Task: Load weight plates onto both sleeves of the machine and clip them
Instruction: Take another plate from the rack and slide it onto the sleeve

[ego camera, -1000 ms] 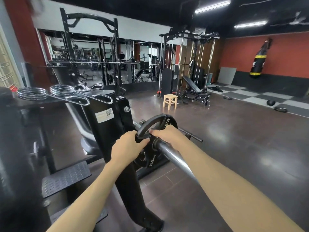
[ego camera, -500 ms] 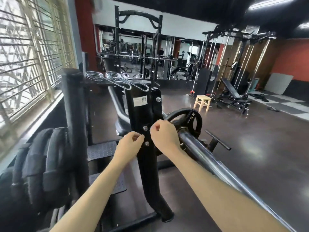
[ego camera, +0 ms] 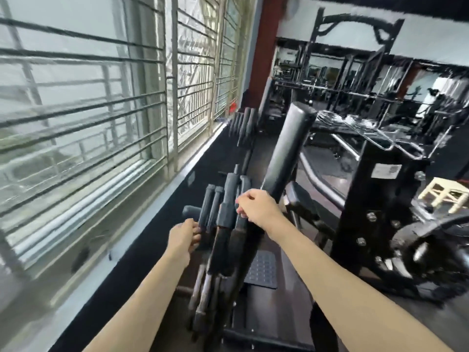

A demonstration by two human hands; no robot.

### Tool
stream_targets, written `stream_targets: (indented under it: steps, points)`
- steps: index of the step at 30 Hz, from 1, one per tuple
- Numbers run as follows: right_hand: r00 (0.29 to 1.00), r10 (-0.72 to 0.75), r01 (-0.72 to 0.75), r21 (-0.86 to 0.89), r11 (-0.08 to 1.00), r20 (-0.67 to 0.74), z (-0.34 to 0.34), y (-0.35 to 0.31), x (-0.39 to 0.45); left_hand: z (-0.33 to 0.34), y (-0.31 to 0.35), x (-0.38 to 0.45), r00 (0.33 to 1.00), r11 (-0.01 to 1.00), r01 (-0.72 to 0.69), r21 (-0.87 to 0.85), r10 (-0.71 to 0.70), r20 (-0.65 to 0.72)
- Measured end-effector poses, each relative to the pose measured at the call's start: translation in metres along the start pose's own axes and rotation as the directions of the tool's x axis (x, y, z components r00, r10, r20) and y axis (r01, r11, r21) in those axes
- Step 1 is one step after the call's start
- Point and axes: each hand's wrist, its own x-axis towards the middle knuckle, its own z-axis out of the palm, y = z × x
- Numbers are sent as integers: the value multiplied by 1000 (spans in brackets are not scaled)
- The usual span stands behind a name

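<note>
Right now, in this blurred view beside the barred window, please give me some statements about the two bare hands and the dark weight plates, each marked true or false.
1. The right hand is at the top edge of the upright dark weight plates. True.
2. The left hand is raised above the right hand. False: it is lower, near the thinner plates.
3. The barred window is on the person's right. False: it is on the left.
4. A pale wooden stool stands at the far right. True.

Stored plates (ego camera: pixel 223 219) stand between window (ego camera: pixel 101 110) and machine upright (ego camera: pixel 380 199)
</note>
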Motion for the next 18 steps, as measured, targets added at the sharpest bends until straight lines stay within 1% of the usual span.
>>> stream_targets:
  steps: [2,5,8,9,10,11,12,13,14,16,18]
  points:
    - [1000,-1,1,-10,1000,4,23,-15,21,-14,8,23,997,997,69,-45,-70,-11]
    - [1000,21,-21,2,1000,7,56,-31,52,-24,19,51,986,986,164,-15,-164,-5]
    - [998,55,-53,-49,997,29,80,-43,73,-27,20,70,949,949,315,-20,-315,9]
    - [998,58,-54,-93,994,34,87,-46,77,-27,21,76,929,928,371,-42,-370,32]
    - [998,46,-40,-181,983,32,93,-47,81,-27,22,80,904,901,427,-74,-423,65]
    - [1000,5,2,-317,949,23,99,-48,85,-26,21,86,880,873,474,-111,-465,95]
    - [999,-43,47,-454,890,18,104,-49,88,-25,19,93,856,843,516,-153,-503,116]
    - [996,-81,82,-553,829,26,110,-49,92,-25,16,101,833,810,554,-193,-536,140]
    - [996,-75,86,-600,795,44,115,-49,95,-26,11,108,813,786,582,-207,-558,165]
    - [998,10,33,-649,760,63,125,-47,103,-26,4,122,774,738,633,-234,-597,211]
    - [996,69,-5,-746,666,55,132,-45,110,-26,3,129,725,679,689,-254,-648,234]
